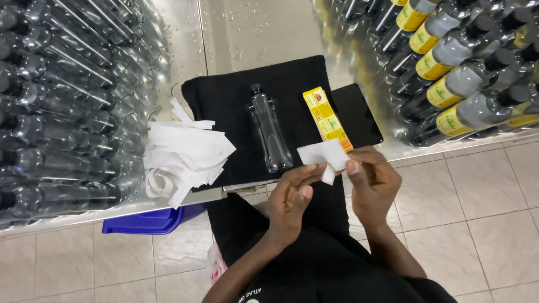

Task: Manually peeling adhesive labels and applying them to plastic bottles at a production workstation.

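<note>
My left hand (291,202) and right hand (370,182) both pinch the label (324,155) | backing seems half-peeled | I peel slowly, keep it flat | bottle (270,134) lies near

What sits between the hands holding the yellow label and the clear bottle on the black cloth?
Nothing visible. Both hands, left hand and right hand, pinch the yellow label with its white backing beside the unlabeled bottle. Only bare black cloth lies between them.
</note>
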